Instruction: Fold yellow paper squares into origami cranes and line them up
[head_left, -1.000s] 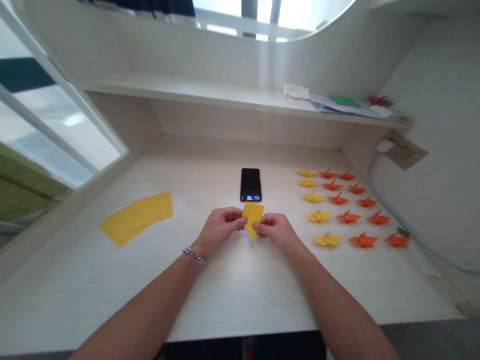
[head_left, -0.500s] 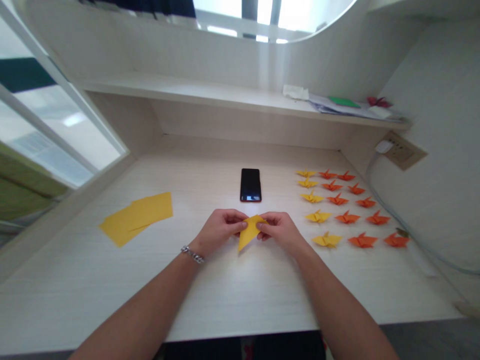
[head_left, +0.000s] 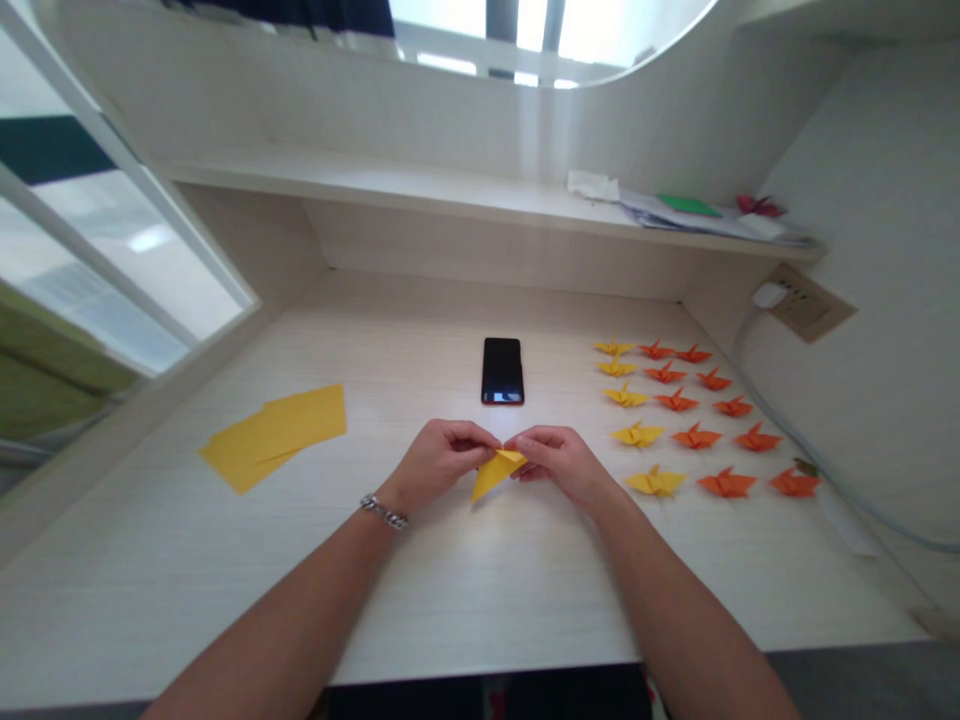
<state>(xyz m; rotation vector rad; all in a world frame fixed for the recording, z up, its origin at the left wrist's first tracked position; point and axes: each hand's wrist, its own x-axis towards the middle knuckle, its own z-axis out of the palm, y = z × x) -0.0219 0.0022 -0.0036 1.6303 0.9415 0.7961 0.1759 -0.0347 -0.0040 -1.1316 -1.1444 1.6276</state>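
Note:
A folded piece of yellow origami paper (head_left: 495, 474) is held between my two hands above the desk, one pointed corner slanting down toward me. My left hand (head_left: 448, 455) pinches its upper left edge between thumb and fingers. On the other side, my right hand (head_left: 556, 460) grips the upper right part, fingertips close to those of the left. The fingers partly cover the top of the paper. Just beyond the hands lies a black phone (head_left: 502, 371), flat on the desk.
Flat yellow sheets (head_left: 274, 430) overlap at the left. Rows of yellow paper cranes (head_left: 636, 434) and orange paper cranes (head_left: 697, 437) stand to the right. A cable (head_left: 817, 455) runs along the right wall from a socket (head_left: 806, 305). Papers rest on the shelf (head_left: 420, 196) above.
The yellow paper has turned and its top edge is now folded over. My fingertips have come closer together along that edge.

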